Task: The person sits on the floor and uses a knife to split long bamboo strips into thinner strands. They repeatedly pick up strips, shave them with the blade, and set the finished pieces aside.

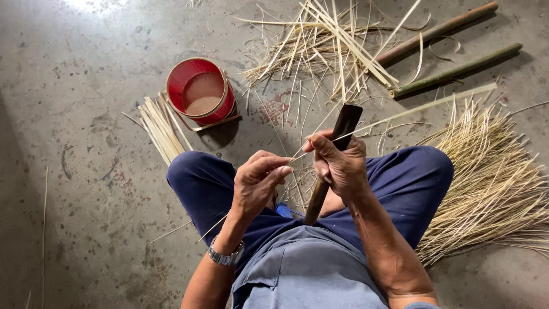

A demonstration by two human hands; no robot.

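I sit cross-legged on a concrete floor in dark blue trousers. My right hand [338, 166] grips a dark-bladed knife [343, 127] with a wooden handle, blade pointing away from me. A thin pale bamboo strip [400, 113] runs from the blade out to the upper right. My left hand [258, 180], a metal watch on its wrist, pinches the near end of that strip just left of the knife. The two hands are almost touching over my lap.
A red bucket [201, 91] with murky water stands at the upper left, a small bundle of cut strips [161, 129] beside it. Loose shavings [320, 48] and two green bamboo poles [457, 70] lie ahead. A big sheaf of thin splints [492, 183] lies by my right knee.
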